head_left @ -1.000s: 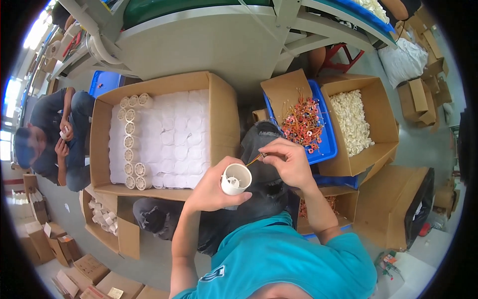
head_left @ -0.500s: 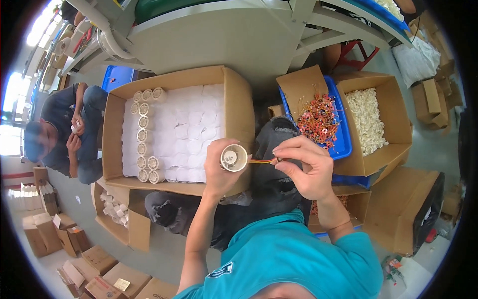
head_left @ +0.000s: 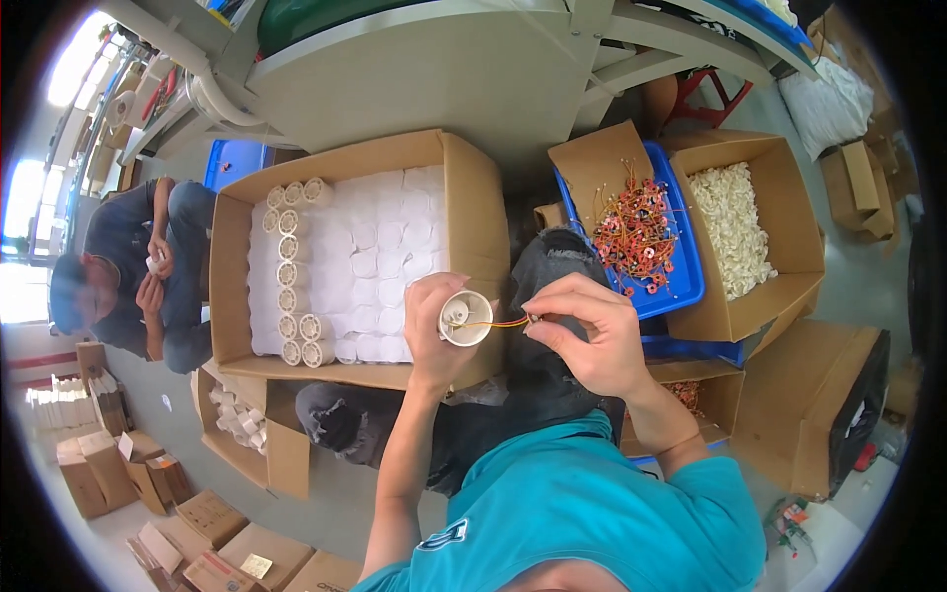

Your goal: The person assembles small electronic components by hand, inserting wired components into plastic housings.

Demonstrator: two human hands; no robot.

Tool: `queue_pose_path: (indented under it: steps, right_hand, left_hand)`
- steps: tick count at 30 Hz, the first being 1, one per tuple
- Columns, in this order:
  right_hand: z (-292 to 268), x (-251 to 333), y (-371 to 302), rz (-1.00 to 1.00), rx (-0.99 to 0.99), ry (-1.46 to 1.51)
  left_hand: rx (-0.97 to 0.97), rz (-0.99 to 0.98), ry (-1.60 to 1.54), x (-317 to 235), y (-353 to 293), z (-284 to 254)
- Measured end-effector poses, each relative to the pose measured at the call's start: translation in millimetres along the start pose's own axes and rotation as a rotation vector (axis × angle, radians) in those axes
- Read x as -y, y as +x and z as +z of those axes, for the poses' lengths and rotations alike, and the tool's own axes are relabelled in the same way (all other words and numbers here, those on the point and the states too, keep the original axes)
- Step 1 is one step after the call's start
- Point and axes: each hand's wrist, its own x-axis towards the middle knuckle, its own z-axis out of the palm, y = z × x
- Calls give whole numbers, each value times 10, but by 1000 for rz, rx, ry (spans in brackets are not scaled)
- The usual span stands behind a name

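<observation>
A white round plastic cup-shaped housing (head_left: 477,334) is gripped in my left hand (head_left: 426,331), its open side facing up and a small hub showing inside. Thin red, yellow and dark wires (head_left: 508,323) run from inside the cup over its rim toward my right hand (head_left: 599,343). The thumb and fingertips of that hand pinch the wires' far end; the small piece there is mostly hidden. Both hands are over my lap, at the right edge of a large carton (head_left: 473,212).
White sheeting and several white ribbed cylinders (head_left: 288,247) fill the carton. To the right, a blue tray (head_left: 691,276) holds tangled wired parts (head_left: 639,232), beside a box of small white pieces (head_left: 732,232). A seated person (head_left: 133,237) handles something small at left.
My right hand has shifted slightly left, toward the cup. The wires, earlier seen only beside the cup, now cross its opening. The cup's tilt has changed a little.
</observation>
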Motion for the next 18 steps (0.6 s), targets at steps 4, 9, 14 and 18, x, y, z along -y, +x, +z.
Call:
queue_pose_path:
  steps: [4, 9, 14, 18]
  right_hand:
    - [-23, 16, 0, 13, -14, -27]
    - [-18, 34, -1, 35, -19, -25]
    - [91, 67, 38, 39, -34, -46]
    - [206, -28, 92, -125, -51, -304]
  left_hand:
    - [1, 6, -1, 3, 6, 3]
    - [-5, 30, 22, 17, 8, 9]
    - [50, 68, 83, -68, 99, 41]
    - [114, 83, 123, -151, 141, 96]
